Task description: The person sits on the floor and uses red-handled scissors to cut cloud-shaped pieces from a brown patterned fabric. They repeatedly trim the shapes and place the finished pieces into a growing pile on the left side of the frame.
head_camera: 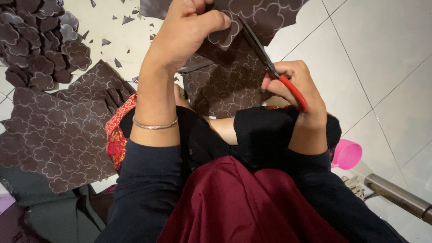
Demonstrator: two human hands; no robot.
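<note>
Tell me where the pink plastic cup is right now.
In the head view the pink plastic cup lies on its side on the white tiled floor at the right, beside the person's right sleeve and above the metal pipe.

No packages, labels, signs or screens here (none visible).

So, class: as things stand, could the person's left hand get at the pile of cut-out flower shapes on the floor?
Probably not at once: the left hand is gripping the brown patterned sheet being cut by the scissors. The pile lies off to its left, nothing between.
</note>
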